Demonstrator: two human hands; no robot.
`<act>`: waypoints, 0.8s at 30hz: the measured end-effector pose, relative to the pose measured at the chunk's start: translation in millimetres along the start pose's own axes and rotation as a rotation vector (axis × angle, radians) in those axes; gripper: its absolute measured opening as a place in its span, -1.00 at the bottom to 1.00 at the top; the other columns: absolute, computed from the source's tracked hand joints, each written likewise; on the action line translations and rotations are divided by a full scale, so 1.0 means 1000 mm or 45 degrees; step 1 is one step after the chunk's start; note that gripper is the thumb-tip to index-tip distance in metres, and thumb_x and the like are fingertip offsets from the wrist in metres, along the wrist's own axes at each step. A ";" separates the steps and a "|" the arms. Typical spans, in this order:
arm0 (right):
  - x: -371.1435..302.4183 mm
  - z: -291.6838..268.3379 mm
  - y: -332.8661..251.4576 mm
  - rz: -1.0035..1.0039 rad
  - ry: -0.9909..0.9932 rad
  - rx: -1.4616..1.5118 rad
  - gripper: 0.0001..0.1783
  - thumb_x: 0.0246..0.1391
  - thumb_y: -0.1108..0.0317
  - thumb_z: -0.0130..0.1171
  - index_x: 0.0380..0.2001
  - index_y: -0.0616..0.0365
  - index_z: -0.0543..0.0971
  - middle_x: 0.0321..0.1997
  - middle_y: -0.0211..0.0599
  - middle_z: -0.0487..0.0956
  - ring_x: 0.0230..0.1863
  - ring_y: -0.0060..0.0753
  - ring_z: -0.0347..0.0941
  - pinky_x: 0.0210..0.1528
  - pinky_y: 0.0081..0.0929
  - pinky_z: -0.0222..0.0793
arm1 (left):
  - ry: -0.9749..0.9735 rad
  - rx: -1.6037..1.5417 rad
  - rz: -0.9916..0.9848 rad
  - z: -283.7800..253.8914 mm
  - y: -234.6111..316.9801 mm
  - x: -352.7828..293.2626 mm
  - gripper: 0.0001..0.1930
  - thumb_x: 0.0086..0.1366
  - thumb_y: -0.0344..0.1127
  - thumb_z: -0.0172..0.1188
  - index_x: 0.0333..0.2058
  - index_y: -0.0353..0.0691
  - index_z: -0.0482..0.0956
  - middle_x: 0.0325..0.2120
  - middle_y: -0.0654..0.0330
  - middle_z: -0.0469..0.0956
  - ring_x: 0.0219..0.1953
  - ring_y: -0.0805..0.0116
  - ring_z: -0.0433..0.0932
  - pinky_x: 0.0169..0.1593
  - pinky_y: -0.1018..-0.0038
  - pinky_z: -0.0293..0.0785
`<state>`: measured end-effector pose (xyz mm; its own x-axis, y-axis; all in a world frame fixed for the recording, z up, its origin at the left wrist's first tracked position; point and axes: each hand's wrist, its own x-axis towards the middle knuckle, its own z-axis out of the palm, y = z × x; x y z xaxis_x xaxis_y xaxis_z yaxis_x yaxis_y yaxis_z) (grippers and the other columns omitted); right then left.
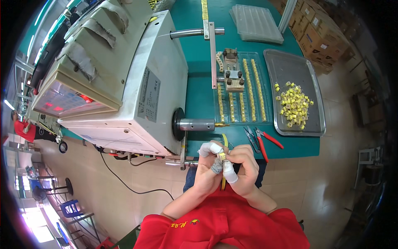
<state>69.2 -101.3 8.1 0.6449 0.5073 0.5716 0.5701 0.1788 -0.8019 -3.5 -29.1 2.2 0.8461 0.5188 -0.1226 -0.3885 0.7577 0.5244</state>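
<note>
Below the frame's centre, your left hand (207, 169) and right hand (245, 166) pinch a small yellow part (222, 156), fingertips drawn in close around it.

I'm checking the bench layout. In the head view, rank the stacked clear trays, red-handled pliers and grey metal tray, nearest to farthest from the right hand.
1. Red-handled pliers: just forward and right of the right hand.
2. Grey metal tray: farther forward, to the right.
3. Stacked clear trays: farthest forward.
</note>
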 end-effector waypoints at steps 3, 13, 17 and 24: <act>-0.001 0.002 -0.001 0.032 0.022 0.064 -0.78 -0.33 0.52 0.24 -0.49 0.28 0.46 -0.46 -0.23 0.45 -0.38 -0.24 0.36 -0.32 -0.44 0.29 | -0.182 -0.087 0.082 -0.010 -0.008 -0.001 -0.63 0.07 -0.58 0.08 -0.15 -0.13 0.25 -0.24 0.25 0.24 -0.17 0.49 0.28 -0.10 0.60 0.27; -0.012 0.011 0.001 0.288 0.093 0.363 -0.78 -0.27 0.53 0.20 -0.44 0.26 0.45 -0.43 -0.26 0.42 -0.38 -0.30 0.33 -0.24 -0.48 0.24 | -0.062 -0.166 0.028 -0.001 -0.009 -0.003 -0.60 0.03 -0.54 0.12 -0.14 -0.13 0.25 -0.23 0.25 0.24 -0.16 0.51 0.26 -0.09 0.61 0.26; 0.002 0.000 0.001 0.203 -0.174 0.140 -0.72 -0.26 0.52 0.20 -0.35 0.25 0.46 -0.37 -0.22 0.43 -0.30 -0.27 0.32 -0.22 -0.48 0.24 | -0.025 -0.141 -0.010 -0.005 0.007 0.003 -0.57 0.04 -0.45 0.17 -0.10 -0.13 0.26 -0.22 0.23 0.30 -0.17 0.45 0.29 -0.05 0.54 0.24; 0.005 0.000 0.007 0.332 -0.199 0.209 -0.58 -0.24 0.46 0.20 -0.19 0.21 0.43 -0.14 -0.20 0.39 -0.06 -0.22 0.23 0.00 -0.45 0.13 | -0.011 -0.172 -0.183 -0.007 0.006 -0.001 -0.56 0.06 -0.44 0.16 -0.05 -0.16 0.26 -0.23 0.23 0.32 -0.14 0.41 0.31 -0.02 0.49 0.24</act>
<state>75.9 -97.2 5.4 0.6651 0.6747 0.3200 0.2986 0.1525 -0.9421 -9.0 -22.3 -1.0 0.8993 0.3985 -0.1802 -0.3087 0.8703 0.3838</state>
